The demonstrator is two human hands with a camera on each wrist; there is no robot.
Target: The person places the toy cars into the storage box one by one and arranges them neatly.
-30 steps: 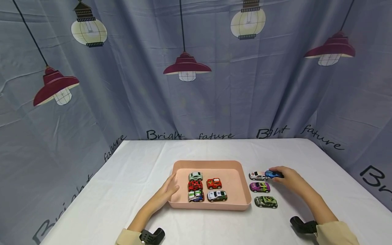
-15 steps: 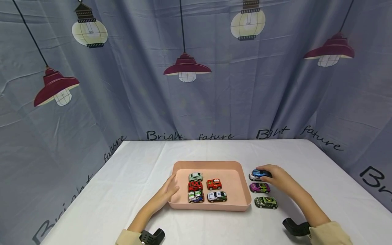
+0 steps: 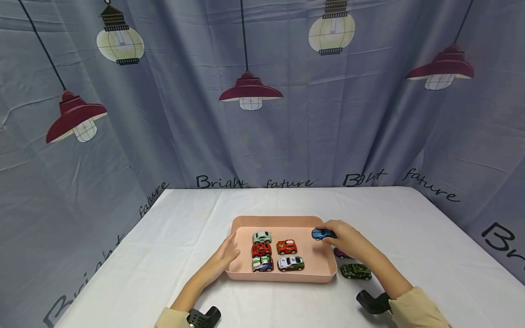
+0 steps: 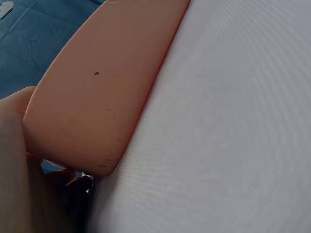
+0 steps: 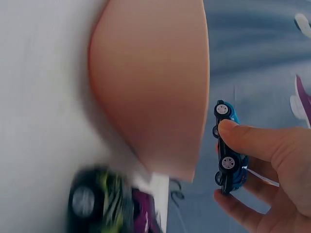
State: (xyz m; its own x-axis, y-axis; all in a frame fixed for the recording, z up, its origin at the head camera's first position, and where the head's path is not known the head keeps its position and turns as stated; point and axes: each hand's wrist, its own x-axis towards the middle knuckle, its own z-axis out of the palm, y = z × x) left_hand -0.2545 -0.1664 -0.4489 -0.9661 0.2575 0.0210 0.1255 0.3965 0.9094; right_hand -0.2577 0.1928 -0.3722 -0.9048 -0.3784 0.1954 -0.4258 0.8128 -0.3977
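My right hand (image 3: 348, 239) pinches a blue toy car (image 3: 321, 234) over the right end of a pink tray (image 3: 280, 276). In the right wrist view, thumb and fingers hold the blue car's sides, its wheels facing the tray wall (image 5: 150, 82), with a gap between. At the tray's left side, my left hand (image 3: 221, 258) grips the wall, thumb over the rim; its fingers are partly hidden in the left wrist view. Inside the tray stand a mint toy car (image 3: 261, 237), two red ones, a white one (image 3: 290, 263) and a green-white-blue one (image 3: 262, 263).
Right of the tray, a green camouflage toy car (image 3: 356, 271) and a purple toy car (image 3: 340, 253) stand on the white tablecloth (image 3: 197, 214). My right forearm partly covers the purple one. A grey-blue curtain (image 3: 180, 127) hangs behind the table.
My right hand has carried the blue toy car leftward from the table to above the tray. The white toy car beside it is now hidden by that hand. My left hand stays put.
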